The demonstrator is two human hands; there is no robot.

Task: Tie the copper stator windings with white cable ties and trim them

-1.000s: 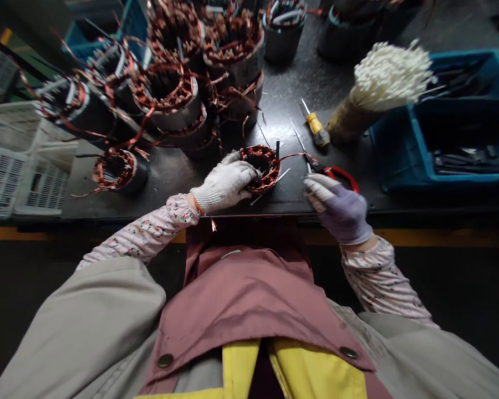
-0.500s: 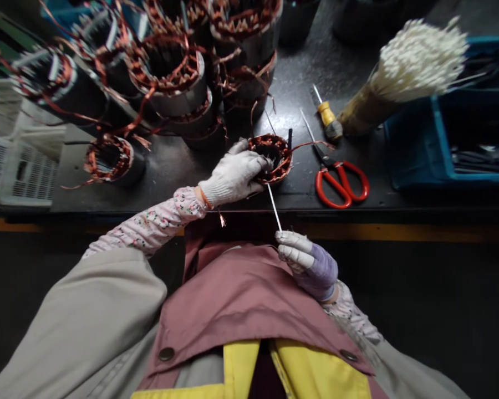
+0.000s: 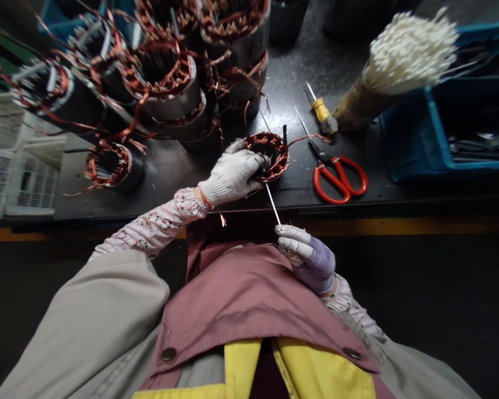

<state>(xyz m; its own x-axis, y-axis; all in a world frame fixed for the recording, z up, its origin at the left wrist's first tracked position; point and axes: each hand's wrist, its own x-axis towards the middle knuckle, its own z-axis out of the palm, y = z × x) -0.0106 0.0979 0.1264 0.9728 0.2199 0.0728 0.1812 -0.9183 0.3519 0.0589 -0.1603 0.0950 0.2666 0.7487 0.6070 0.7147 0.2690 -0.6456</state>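
A motor stator (image 3: 283, 162) with copper windings stands near the bench's front edge. My left hand (image 3: 234, 172), in a white knitted glove, grips its left rim, fingers bent over into the opening. Below the stator's near rim runs a straight, thin white strip (image 3: 273, 203). Its lower end is pinched in the fingertips of my right hand (image 3: 305, 255), which wears a white and purple glove. The strip's upper end meets the rim; how it is attached there I cannot make out. A copper lead (image 3: 305, 138) sticks out from the stator to the right.
Red-handled scissors (image 3: 340, 180) and a yellow-handled screwdriver (image 3: 323, 115) lie to the right. Beyond them are a bundle of white strips (image 3: 411, 52) and a blue bin (image 3: 434, 130). Several stators (image 3: 162, 83) crowd the back left, one smaller stator (image 3: 113, 165) nearer; white crates (image 3: 37, 180) stand far left.
The view has shifted slightly. My left hand keeps its hold on the stator, and my right hand still pinches the strip, a touch closer to the rim.
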